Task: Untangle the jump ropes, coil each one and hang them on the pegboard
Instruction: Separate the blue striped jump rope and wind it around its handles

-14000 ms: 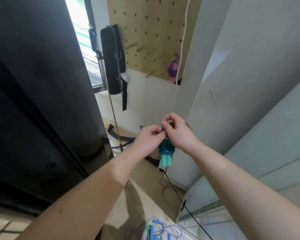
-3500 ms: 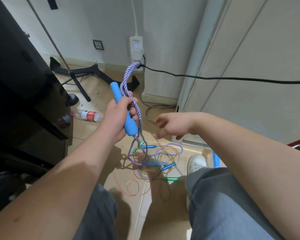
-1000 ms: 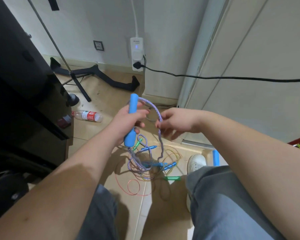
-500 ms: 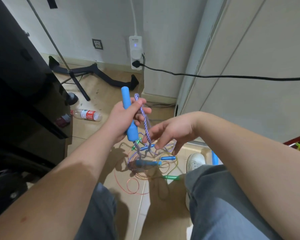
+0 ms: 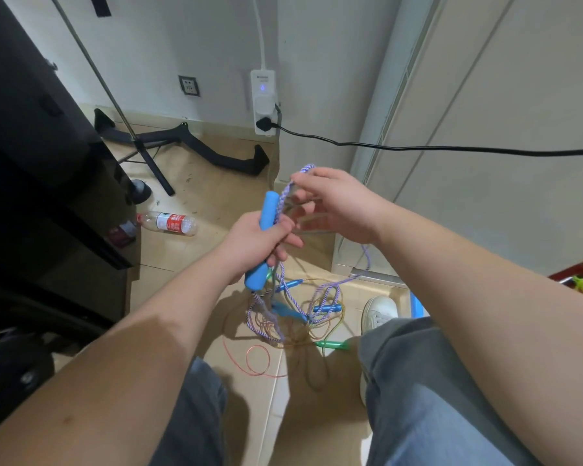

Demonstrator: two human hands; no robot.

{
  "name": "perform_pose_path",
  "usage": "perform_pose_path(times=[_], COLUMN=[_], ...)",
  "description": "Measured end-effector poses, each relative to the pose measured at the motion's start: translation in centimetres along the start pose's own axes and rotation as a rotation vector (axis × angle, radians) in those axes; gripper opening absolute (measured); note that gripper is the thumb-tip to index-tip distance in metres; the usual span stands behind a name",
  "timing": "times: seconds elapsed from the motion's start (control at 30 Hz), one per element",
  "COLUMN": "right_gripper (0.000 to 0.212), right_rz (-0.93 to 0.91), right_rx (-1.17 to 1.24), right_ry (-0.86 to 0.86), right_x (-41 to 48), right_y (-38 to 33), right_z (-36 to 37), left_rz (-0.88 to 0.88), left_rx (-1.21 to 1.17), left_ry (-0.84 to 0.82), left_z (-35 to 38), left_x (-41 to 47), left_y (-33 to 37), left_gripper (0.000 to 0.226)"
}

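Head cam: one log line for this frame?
left hand: gripping blue handle | right hand: pinching purple rope loop | other ropes: tangled on floor

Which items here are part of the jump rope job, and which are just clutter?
Job:
- purple braided rope, pinched by right hand
- its blue handle, gripped in left hand
- tangled rope pile on floor
- green handle

Clutter:
- plastic bottle
- power strip and black cable
- tripod stand
- wall socket
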State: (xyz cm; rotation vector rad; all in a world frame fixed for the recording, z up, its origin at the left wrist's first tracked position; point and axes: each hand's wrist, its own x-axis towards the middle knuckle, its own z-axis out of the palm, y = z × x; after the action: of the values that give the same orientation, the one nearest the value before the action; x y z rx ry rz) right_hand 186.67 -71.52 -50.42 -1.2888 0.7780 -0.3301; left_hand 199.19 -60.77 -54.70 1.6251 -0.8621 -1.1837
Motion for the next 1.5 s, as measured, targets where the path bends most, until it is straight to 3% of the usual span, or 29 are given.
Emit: perform_pose_path(times=[0.03, 0.13, 0.2, 0.27, 0.37, 0.47, 0.63, 0.77, 0.8, 0.9, 1.03, 1.13, 1.3, 1.5], right_gripper=[0.017, 0.058, 0.058, 0.038, 0.015, 0.014, 0.015, 0.017, 0.025, 0.049, 0.039, 0.040, 0.072, 0.092], right_rz=[0.062, 0.287, 0.419, 0.470, 0.321, 0.126, -0.069, 0.019, 0.086, 0.290, 0.456, 0.351, 0.119, -0.066], right_rx=[-0.058, -0.330, -0.520, -0.656, -0.764, -0.556, 0.003, 0.154, 0.092, -0.387, -0.707, -0.787, -0.903, -1.028], right_ry=[-0.034, -0.289, -0.490, -0.537, -0.349, -0.148, 0.032, 0.082, 0.051, -0.145, -0.365, -0.303, -0.150, -0.006], right_x=[0.1, -0.4, -1.0, -1.1, -0.4, 0.2, -0.1, -0.1, 0.0, -0.2, -0.9, -0.5, 0.6, 1.5], right_y=[0.3, 2.0, 2.8, 3.1, 2.9, 2.2, -0.3, -0.5, 0.0, 2.1, 3.5, 3.8, 4.3, 5.3], right_z=[-0.2, -0.7, -0.5, 0.0, 0.5, 0.5, 0.6, -0.2, -0.6, -1.3, -0.3, 0.7, 2.1, 2.7], left_rz=[0.011, 0.042, 0.052, 0.061, 0.047, -0.007, -0.083, -0.025, -0.002, 0.032, 0.053, 0.038, 0.009, 0.024], left_rx=[-0.078, -0.301, -0.390, -0.394, -0.349, -0.230, 0.179, 0.153, 0.107, -0.131, -0.352, -0.452, -0.566, -0.786], left_ry=[0.030, 0.070, 0.069, 0.053, 0.055, 0.051, -0.147, -0.038, 0.005, 0.083, 0.098, 0.128, 0.153, 0.045], left_z=[-0.1, -0.4, -0.6, -0.7, -1.1, -1.2, -0.7, -0.5, -0.5, -0.6, -0.8, -1.1, -1.5, -2.5], left_x=[0.0, -0.4, -0.6, -0.5, -0.2, 0.0, -0.6, -0.7, -0.7, -1.0, -1.4, -1.5, -1.7, -2.0], left_y=[0.3, 1.1, 1.3, 1.2, 0.8, 0.4, -0.9, -0.5, -0.2, 0.8, 1.7, 1.9, 2.3, 2.8], left_gripper=[0.008, 0.010, 0.011, 0.011, 0.025, 0.045, 0.014, 0.019, 0.020, 0.015, 0.013, 0.014, 0.019, 0.027])
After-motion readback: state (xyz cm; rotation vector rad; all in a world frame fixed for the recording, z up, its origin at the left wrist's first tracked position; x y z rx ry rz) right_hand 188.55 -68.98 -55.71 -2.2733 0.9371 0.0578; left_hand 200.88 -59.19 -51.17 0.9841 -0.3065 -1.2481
